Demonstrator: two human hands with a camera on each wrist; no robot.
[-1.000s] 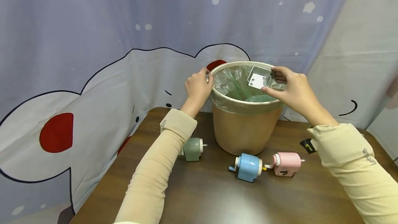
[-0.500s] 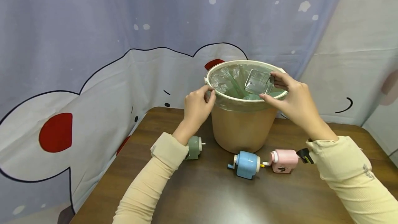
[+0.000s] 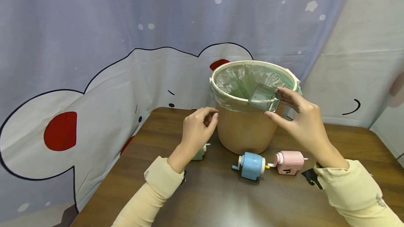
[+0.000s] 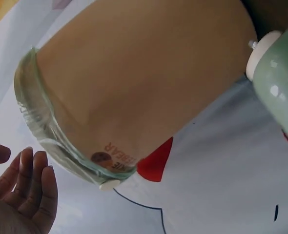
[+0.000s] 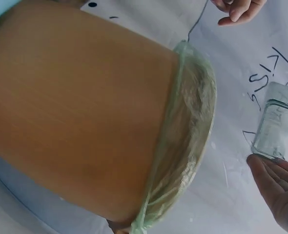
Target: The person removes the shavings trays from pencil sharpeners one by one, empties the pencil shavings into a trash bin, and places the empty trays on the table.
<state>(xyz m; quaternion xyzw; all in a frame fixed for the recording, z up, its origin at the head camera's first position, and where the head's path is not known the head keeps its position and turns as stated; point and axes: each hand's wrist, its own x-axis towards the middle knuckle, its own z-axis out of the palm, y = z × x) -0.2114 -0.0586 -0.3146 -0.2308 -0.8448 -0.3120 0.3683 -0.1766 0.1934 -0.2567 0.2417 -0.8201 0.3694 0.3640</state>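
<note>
My right hand point(image 3: 303, 122) pinches a small clear plastic tray point(image 3: 264, 98) by its sides, between the thumb and the fingers. The tray is tilted at the near rim of the trash bin point(image 3: 249, 130), which has a thin green liner bag point(image 3: 225, 97) folded over its edge. To the left of the bin, my left hand point(image 3: 197, 127) hovers with loosely bent fingers and holds nothing. In the right wrist view the same tray point(image 5: 273, 129) shows at the right edge, partly cut off.
Crank pencil sharpeners stand on the brown table point(image 3: 214, 192): a blue one point(image 3: 251, 166), a pink one point(image 3: 289, 163) and a green one point(image 4: 283, 83). My left hand and wrist partly cover the green one in the head view. A printed curtain point(image 3: 157, 76) hangs behind.
My left hand has left the bin's rim and come down toward me. My right hand has brought the tray down from over the bin's opening to the near rim, turning it.
</note>
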